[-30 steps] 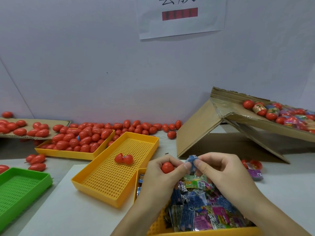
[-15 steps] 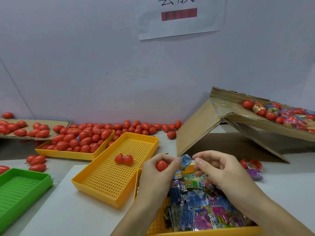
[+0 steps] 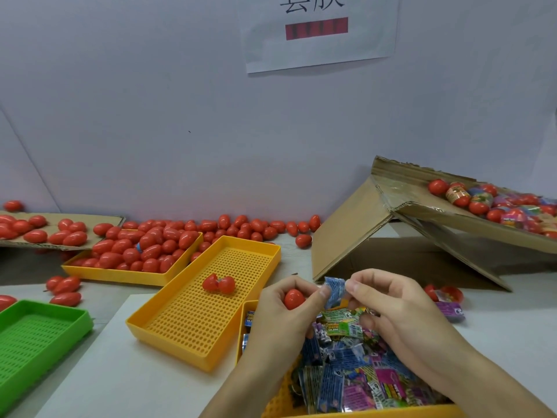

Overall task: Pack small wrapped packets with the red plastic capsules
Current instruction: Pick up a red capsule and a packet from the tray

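My left hand (image 3: 283, 315) cups a red capsule (image 3: 294, 298) in its palm while its thumb and forefinger pinch one edge of a small blue wrapped packet (image 3: 334, 292). My right hand (image 3: 391, 309) pinches the packet's other edge. Both hands hover over a yellow tray (image 3: 250, 306) heaped with several coloured packets (image 3: 358, 375). An opened red capsule (image 3: 218, 284) lies in the perforated yellow tray (image 3: 193, 321) to the left.
Another yellow tray (image 3: 120, 274) at the back left is full of closed red capsules, with more along the wall. A green tray (image 3: 36, 336) sits at far left. A tilted cardboard box (image 3: 355, 233) on the right holds capsules and packets.
The blue packet has been lifted slightly and drawn between both hands' fingertips; the red capsule stays in my left palm. The hands shifted only a little.
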A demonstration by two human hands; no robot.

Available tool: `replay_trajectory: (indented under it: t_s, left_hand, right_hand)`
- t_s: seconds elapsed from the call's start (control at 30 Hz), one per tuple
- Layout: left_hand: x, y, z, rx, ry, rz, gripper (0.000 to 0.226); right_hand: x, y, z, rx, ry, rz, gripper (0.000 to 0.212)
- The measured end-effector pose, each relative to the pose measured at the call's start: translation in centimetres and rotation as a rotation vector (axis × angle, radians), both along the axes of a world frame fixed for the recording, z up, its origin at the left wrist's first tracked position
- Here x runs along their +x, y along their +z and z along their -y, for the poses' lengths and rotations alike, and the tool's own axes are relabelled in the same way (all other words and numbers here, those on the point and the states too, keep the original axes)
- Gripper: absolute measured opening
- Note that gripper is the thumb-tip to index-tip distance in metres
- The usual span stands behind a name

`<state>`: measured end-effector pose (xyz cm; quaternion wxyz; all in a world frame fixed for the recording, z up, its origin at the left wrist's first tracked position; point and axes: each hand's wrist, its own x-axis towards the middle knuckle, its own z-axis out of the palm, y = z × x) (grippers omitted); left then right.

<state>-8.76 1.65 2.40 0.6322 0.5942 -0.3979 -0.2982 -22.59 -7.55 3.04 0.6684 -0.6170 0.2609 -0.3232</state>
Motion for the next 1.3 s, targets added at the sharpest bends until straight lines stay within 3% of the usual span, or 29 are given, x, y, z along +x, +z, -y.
replay_trajectory:
  t_s: [0.23,0.43,0.63,0.67,0.8,1.03,1.2,1.3]
  left_hand:
    - [0.0,0.1,0.1,-0.002,-0.002,-0.005,0.022]
    - [-0.1,0.2,0.1,0.003,0.001,0.016,0.025]
    - [0.1,-0.4,0.1,0.019,-0.009,0.049,0.013]
    - [0.2,-0.4,0.0,0.026,-0.011,0.06,0.007]
    - [0.3,-0.4,-0.2,0.011,-0.101,0.139,0.032]
    - [0.1,-0.2,-0.1,0.024,-0.065,0.171,0.009]
    - [0.2,-0.7,0.1,0.13,-0.097,0.153,0.014]
    - [0.3,-0.6,0.2,0.135,-0.18,0.042,0.019]
  right_hand:
    - [0.0,0.3,-0.5,-0.052,0.006,0.061,0.029]
    - [-0.1,0.4,-0.7,-0.146,-0.015,0.008,0.043]
    - [0.2,-0.1,0.0,0.1,0.036,0.116,0.052]
    - [0.2,-0.2,0.1,0.122,0.057,0.129,0.049]
    - [0.2,-0.3,-0.1,0.088,0.148,0.088,0.031]
    - [0.3,-0.5,0.2,0.03,0.171,0.042,0.026]
    - [0.5,-0.7,0.5,0.151,0.143,0.114,0.033]
    - [0.5,-0.4,0.2,0.137,0.165,0.136,0.021]
